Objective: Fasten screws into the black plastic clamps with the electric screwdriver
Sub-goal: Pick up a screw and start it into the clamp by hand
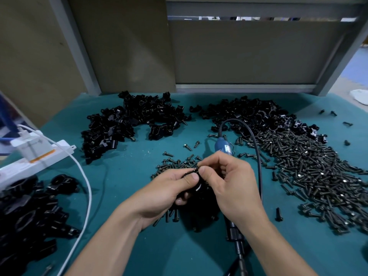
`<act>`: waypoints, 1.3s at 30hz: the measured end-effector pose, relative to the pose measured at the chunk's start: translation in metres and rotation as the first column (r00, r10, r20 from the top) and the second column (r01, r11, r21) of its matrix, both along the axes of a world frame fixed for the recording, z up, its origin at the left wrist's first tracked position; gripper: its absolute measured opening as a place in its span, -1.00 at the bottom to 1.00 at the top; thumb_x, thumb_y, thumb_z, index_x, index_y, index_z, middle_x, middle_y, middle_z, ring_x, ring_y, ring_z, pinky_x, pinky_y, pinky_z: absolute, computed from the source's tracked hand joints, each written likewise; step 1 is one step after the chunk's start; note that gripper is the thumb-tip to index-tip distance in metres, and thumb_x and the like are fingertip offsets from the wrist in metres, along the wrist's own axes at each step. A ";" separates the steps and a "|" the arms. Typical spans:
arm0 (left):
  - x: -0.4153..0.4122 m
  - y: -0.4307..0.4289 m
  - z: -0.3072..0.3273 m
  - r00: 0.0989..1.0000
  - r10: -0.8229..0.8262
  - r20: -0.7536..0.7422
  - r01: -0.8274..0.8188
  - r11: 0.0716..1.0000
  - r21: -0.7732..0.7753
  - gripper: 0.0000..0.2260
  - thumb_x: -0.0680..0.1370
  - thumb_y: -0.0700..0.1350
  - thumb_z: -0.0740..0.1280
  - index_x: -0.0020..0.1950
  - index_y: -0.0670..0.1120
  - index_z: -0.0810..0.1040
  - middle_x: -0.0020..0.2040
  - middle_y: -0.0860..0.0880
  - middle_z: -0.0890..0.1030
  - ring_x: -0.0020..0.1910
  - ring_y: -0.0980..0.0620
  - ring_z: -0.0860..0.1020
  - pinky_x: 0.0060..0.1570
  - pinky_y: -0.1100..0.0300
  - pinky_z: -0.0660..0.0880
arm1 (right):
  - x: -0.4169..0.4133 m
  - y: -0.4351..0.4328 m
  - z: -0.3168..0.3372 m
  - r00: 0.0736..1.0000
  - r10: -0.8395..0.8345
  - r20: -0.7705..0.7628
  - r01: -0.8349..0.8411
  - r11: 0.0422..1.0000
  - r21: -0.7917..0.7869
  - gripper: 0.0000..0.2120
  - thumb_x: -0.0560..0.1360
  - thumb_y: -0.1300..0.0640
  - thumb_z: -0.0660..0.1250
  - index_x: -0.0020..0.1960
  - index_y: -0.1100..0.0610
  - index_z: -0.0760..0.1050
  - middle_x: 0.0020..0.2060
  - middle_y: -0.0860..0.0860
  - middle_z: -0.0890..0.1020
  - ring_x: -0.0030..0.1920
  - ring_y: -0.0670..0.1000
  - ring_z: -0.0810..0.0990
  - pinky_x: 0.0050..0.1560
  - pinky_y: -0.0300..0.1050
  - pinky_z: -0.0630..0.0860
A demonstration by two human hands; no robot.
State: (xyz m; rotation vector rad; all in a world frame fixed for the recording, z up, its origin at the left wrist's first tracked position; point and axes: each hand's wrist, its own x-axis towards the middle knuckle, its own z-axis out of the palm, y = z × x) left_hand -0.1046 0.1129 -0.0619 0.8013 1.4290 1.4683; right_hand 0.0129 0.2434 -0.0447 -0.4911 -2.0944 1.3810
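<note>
the green table (123, 198) carries nearly everything here. two big heaps of black clamps lie along its far side, one at the left (129, 120) and one at the right (249, 112), and a third heap (29, 216) sits at the near left edge. a wide spread of dark screws (308, 172) covers the right side, with a smaller scatter (175, 162) just beyond the hands. a white power strip (33, 156) lies at the left.

the electric screwdriver (223, 147), blue-bodied with a black cord arching off it, lies on the table behind the right hand, and neither hand holds it.

the left hand (165, 192) is curled round one black clamp (199, 189), held up over the table's middle. the right hand (233, 182) pinches a screw (196, 169) between thumb and forefinger at the top of that clamp, seemingly seating it in its hole.

as for progress, this clamp's screw looks only hand-started and not yet driven. the far heaps and the mass of loose screws suggest much work is left. whether the near-left heap is finished pieces i cannot tell.
</note>
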 end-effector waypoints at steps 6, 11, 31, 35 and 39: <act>0.002 0.000 0.001 1.000 -0.006 0.008 0.006 1.000 0.013 -0.72 0.64 0.04 0.31 0.11 -0.18 0.57 -0.23 0.08 0.49 -0.29 0.17 0.41 -0.34 0.33 0.31 | 0.000 0.002 0.001 0.999 0.031 -0.010 -0.031 1.000 -0.002 -0.80 0.54 0.24 0.49 -0.15 -0.05 0.67 -0.27 -0.12 0.70 -0.24 -0.09 0.67 -0.22 -0.29 0.56; 0.005 0.005 -0.002 0.998 0.057 -0.002 -0.056 0.996 0.063 -0.76 0.64 -0.05 0.33 0.14 -0.18 0.65 -0.23 0.09 0.52 -0.31 0.18 0.39 -0.36 0.34 0.32 | 0.000 0.006 0.004 0.997 0.079 -0.007 -0.079 0.994 -0.072 -0.80 0.51 0.26 0.52 -0.14 -0.05 0.71 -0.26 -0.05 0.73 -0.21 -0.03 0.71 -0.12 -0.09 0.66; 0.023 0.003 -0.005 0.744 0.211 -0.634 -0.223 0.973 0.062 -0.94 0.66 0.10 0.25 0.09 0.20 0.49 0.07 0.20 0.65 0.09 0.18 0.60 0.07 0.02 0.56 | -0.006 -0.009 0.002 0.942 -0.190 0.277 0.042 0.884 0.466 -0.55 0.58 -0.30 0.01 -0.37 -0.08 0.29 -0.50 -0.09 0.41 -0.39 -0.02 0.43 -0.34 -0.07 0.28; 0.023 0.004 -0.007 0.716 0.194 -0.671 -0.191 0.978 0.079 -0.88 0.70 0.15 0.20 0.12 0.15 0.47 0.06 0.20 0.64 0.09 0.17 0.61 0.06 0.06 0.56 | -0.004 -0.007 0.002 0.934 -0.204 0.294 0.039 0.875 0.482 -0.52 0.59 -0.33 0.03 -0.37 -0.08 0.33 -0.52 -0.09 0.42 -0.41 -0.06 0.43 -0.36 -0.09 0.26; 0.015 0.002 -0.006 0.637 0.239 -0.733 -0.247 0.964 0.100 -0.82 0.64 0.31 0.14 0.02 0.26 0.43 -0.06 0.23 0.62 -0.07 0.18 0.58 -0.19 0.35 0.40 | 0.003 0.004 0.005 0.963 0.010 0.268 -0.090 0.953 0.288 -0.79 0.61 -0.18 0.24 -0.15 -0.14 0.47 -0.38 -0.09 0.60 -0.30 -0.06 0.54 -0.33 -0.18 0.42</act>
